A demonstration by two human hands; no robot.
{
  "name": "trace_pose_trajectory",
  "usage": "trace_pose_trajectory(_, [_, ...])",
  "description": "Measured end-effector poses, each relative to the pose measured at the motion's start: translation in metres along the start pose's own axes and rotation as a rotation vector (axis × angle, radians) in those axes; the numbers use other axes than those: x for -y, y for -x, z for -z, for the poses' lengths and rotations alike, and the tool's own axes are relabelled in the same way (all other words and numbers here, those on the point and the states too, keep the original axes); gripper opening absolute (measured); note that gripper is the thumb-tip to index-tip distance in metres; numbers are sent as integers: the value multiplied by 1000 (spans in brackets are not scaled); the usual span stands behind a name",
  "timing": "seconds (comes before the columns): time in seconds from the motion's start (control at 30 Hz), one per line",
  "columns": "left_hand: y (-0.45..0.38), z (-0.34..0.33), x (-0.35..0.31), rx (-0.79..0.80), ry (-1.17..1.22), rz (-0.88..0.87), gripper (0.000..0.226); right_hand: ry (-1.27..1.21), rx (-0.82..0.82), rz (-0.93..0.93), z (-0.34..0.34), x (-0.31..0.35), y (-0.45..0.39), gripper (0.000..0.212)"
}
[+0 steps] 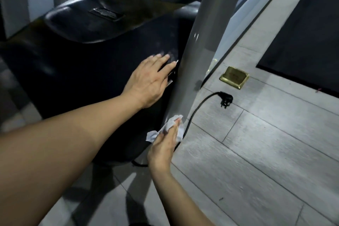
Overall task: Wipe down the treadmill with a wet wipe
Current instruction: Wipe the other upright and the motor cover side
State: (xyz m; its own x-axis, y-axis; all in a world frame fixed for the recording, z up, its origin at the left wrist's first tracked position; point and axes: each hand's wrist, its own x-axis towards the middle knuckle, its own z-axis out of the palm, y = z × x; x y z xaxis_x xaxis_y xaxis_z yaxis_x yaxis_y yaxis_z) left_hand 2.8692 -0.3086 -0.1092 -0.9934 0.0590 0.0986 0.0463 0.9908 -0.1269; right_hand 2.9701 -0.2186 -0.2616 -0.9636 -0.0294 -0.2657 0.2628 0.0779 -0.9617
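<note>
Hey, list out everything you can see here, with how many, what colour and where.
Motor cover: one, black, left and centre, low on the treadmill.
Upright post: one, grey, centre, rising from the base beside the cover.
Wipe: one, white, pressed against the foot of the post.
Power cord: one, black, on the floor right of the post, its plug lying loose and not in the socket.
Floor socket: one, brass-coloured, set in the floor right of the post.
Floor: grey wood-look planks, right and bottom.
Mat: one, dark, upper right on the floor.
Left hand: flat on the cover, fingers straight.
Right hand: presses the wipe to the post with straight fingers.
</note>
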Motion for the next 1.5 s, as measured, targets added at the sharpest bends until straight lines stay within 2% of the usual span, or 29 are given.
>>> trace_pose_trajectory(0.07, [16,4,2,-22,30,50,60,62,-24,188,2,1,-19,75])
trace_pose_trajectory(0.17, [50,5,9,-27,-14,56,59,92,-56,388,6,2,-47,74])
trace_pose_trajectory(0.37, [76,0,7,-13,-65,85,60,105,-94,574,18,63,-114,75])
trace_pose_trajectory(0.5, [74,-3,5,-40,-66,93,60,121,-186,524,19,100,-148,76])
trace_pose_trajectory(0.6, [73,-4,5,-43,-73,98,60,87,-217,435,10,93,-147,80])
trace_pose_trajectory(0.73, [74,-4,4,-54,-102,93,60,122,-75,465,7,34,-99,80])
trace_pose_trajectory(0.9, [74,-7,5,-66,-120,89,59,220,60,325,7,-44,-23,81])
trace_pose_trajectory(1.07, [74,-9,7,-66,-146,80,59,169,131,306,15,-57,-19,85])
trace_pose_trajectory(1.23, [74,-10,7,-72,-155,83,59,28,39,256,12,-6,-60,88])
trace_pose_trajectory(1.37, [75,-9,7,-68,-165,83,59,-14,-93,338,13,64,-111,84])
trace_pose_trajectory(1.5, [75,-7,6,-58,-167,91,59,29,-223,392,19,121,-164,103])
